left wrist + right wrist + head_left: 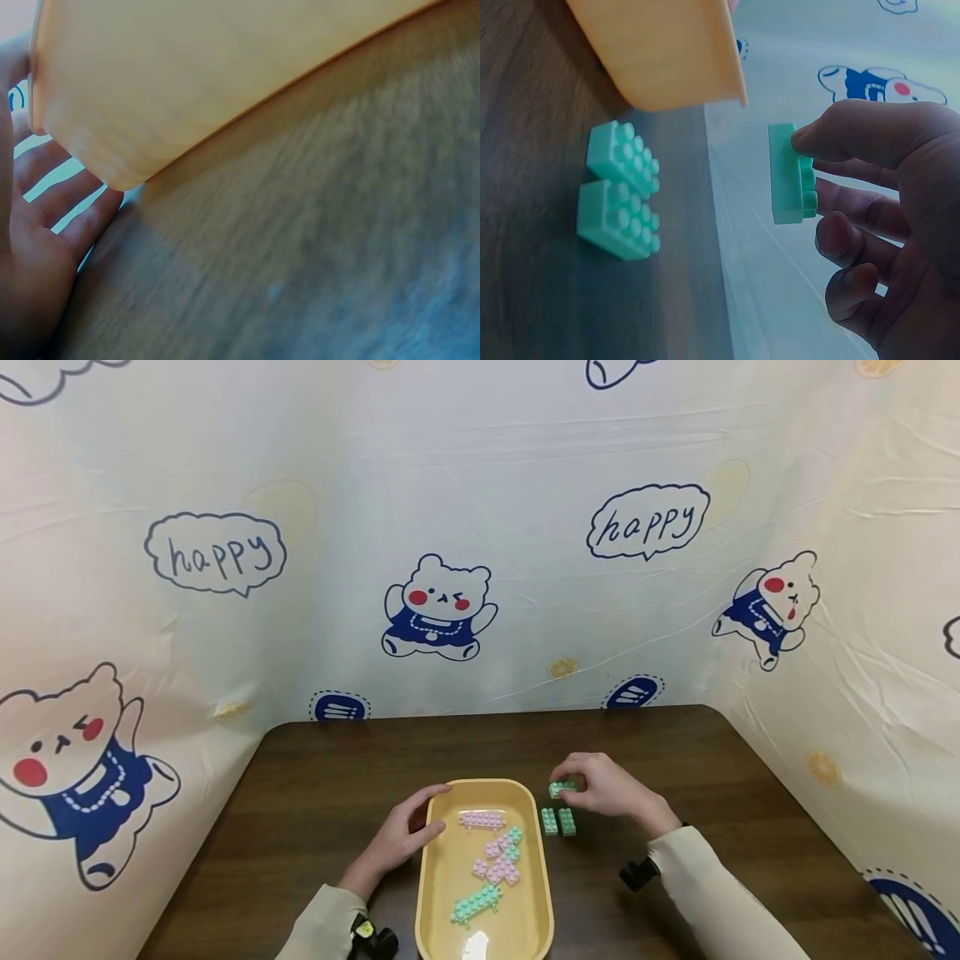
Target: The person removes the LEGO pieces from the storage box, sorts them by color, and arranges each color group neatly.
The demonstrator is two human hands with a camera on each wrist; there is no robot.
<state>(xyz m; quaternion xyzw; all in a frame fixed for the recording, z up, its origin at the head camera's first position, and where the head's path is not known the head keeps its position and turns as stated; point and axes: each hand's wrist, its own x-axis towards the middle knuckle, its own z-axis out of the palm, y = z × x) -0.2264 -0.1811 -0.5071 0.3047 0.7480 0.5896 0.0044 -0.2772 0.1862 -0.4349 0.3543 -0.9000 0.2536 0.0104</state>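
Observation:
My right hand (600, 783) pinches a mint-green building brick (784, 176) between thumb and fingers, its studs facing the palm in the right wrist view. The brick is held beyond two more green bricks, one (550, 822) on the left and the other (567, 822) beside it, both on the table. At the far left corner of a yellow tray (529, 847), my left hand (405, 828) holds the rim. Its fingers spread against the tray's outer wall in the left wrist view. Inside the tray lie pink bricks (482, 819) and a green brick row (476, 903).
The dark wooden table (330, 802) ends at a patterned cloth backdrop (525, 635) along the back and sides. Mixed pink and green bricks (498, 864) lie in the tray's middle. A dark wrist camera (639, 874) sits by the right sleeve.

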